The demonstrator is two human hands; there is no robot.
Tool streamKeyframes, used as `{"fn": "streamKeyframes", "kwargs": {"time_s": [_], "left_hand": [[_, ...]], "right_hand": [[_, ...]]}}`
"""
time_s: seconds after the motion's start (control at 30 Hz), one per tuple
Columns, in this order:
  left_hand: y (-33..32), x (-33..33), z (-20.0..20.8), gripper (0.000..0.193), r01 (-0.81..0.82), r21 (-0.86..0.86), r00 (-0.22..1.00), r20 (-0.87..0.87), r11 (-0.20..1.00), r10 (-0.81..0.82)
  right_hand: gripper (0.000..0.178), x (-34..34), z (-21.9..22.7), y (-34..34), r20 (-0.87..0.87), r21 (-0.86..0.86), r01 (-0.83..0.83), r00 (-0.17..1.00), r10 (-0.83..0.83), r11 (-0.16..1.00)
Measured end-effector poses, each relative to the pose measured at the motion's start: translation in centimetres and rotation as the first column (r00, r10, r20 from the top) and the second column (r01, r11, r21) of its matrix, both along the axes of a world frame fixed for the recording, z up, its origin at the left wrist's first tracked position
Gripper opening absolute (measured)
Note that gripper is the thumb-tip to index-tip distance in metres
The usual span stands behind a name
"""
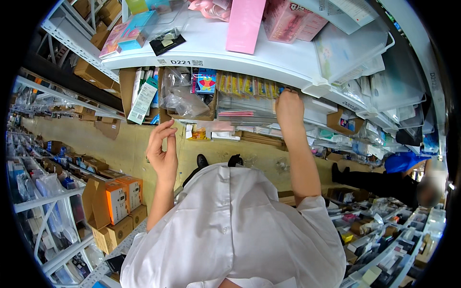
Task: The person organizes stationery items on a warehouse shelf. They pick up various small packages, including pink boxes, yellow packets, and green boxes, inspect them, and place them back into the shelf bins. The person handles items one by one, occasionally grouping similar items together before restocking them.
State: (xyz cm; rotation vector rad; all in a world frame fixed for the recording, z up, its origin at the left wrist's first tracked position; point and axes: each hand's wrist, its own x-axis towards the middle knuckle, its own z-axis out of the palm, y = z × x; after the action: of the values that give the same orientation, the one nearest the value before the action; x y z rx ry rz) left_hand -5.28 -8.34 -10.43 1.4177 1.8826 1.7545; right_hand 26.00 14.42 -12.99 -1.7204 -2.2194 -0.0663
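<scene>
Two hands up: right hand (289, 106) is pinching yellow packets (245, 86) under the white shelf (249, 60); left hand (162, 152) is hovering below, fingers loosely apart (neighbouring packets could be dragged out).

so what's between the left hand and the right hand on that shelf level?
Head view: between the left hand and the right hand sits a cardboard box holding clear plastic bags, then a stack of flat clear packets.

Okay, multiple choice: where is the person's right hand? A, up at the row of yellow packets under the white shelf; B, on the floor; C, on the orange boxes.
A: the right hand reaches up to the yellow packets under the white shelf.
</scene>
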Motion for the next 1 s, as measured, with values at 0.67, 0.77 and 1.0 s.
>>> {"fn": "streamKeyframes", "kwargs": {"time_s": [0.67, 0.77, 1.0], "left_hand": [[1.6, -8.1, -1.2, 0.013, -0.256, 0.002, 0.936, -0.249, 0.967, 0.249], [1.7, -11.1, -1.5, 0.022, -0.374, -0.081, 0.873, -0.369, 0.924, 0.32], [2.1, -14.7, -2.5, 0.051, -0.51, -0.262, 0.689, -0.694, 0.819, 0.207]], "right_hand": [[0.009, 1.6, -2.9, 0.8, 0.051, 0.058, -0.095, 0.994, 0.092, 0.994], [0.012, 0.2, 0.4, -0.6, 0.032, -0.046, -0.016, 0.999, 0.017, 0.999], [0.033, -0.8, 3.9, -1.8, 0.004, -0.08, -0.004, 1.0, 0.004, 0.997]]}}
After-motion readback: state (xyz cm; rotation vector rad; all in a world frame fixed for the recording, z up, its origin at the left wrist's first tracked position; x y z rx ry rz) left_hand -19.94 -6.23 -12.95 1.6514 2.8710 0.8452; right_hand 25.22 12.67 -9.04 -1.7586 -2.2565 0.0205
